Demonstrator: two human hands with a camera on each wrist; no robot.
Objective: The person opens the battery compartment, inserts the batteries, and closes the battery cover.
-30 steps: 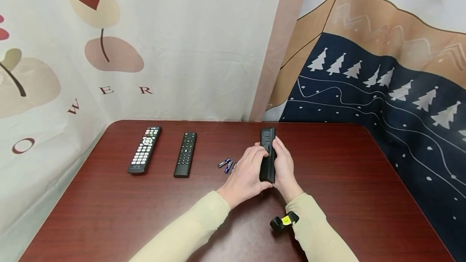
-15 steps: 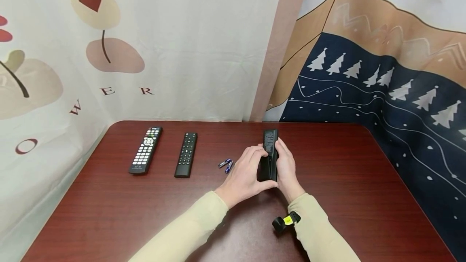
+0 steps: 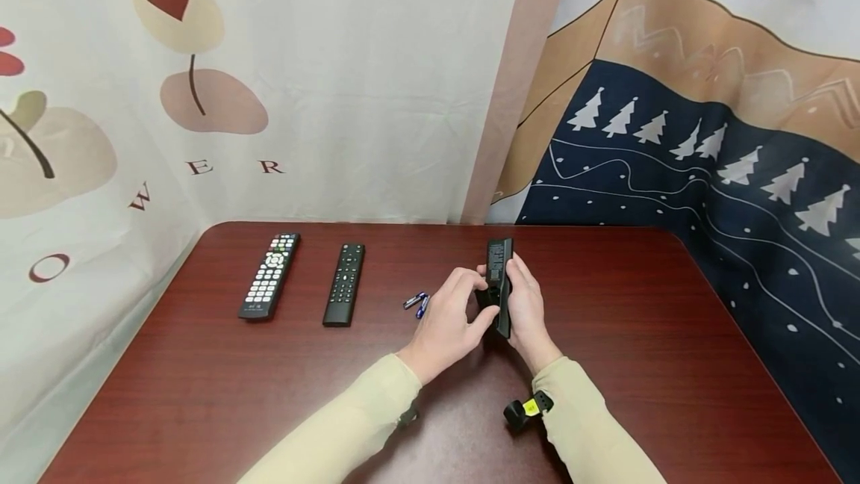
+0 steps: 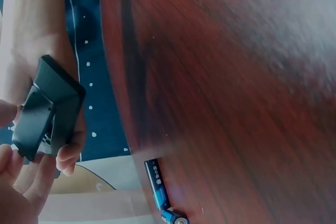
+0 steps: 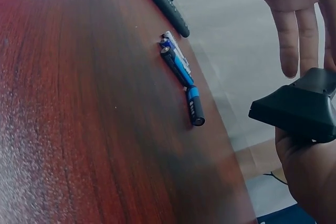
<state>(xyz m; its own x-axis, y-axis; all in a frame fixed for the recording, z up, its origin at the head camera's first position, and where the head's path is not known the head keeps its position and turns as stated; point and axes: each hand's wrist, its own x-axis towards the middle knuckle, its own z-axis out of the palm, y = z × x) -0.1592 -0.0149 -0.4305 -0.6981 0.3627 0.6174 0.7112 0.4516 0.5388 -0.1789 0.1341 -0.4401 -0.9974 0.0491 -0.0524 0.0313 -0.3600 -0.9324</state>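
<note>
The right hand (image 3: pixel 528 308) grips the black remote (image 3: pixel 499 258), long axis twelve-to-six; the left hand (image 3: pixel 445 323), at the remote's nine o'clock, pinches its tilted cover (image 4: pixel 34 121); batteries (image 3: pixel 413 301) lie nearer the left, toward ten.

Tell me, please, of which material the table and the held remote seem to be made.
The table looks like wood or wood-effect laminate, glossy: reddish grain and a pale reflection show. The remote in the right hand is probably black plastic, fairly matt: crisp edges and soft highlights.
</note>
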